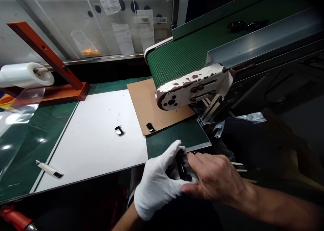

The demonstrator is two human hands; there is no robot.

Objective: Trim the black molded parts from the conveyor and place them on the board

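My left hand (157,180), in a white glove, is closed around a glossy black plastic part (181,165) in front of the table edge. The part stands between the thumb and the fingers. My right hand (217,175) is bare and closed, its fingertips right against the part. A thin greyish sliver shows at those fingertips; what it belongs to is hidden by the fingers. On the white sheet (96,129) lies a small glossy black piece (119,130). Another small black piece (150,127) rests at the near edge of the brown cardboard (162,106).
A green conveyor belt (182,55) rises to the right, carrying dark parts (246,25). Its white end bracket (192,87) overhangs the cardboard. A white-handled cutter (49,169) lies at left. Behind it, a red-orange stand (50,52) holds a plastic film roll (26,75).
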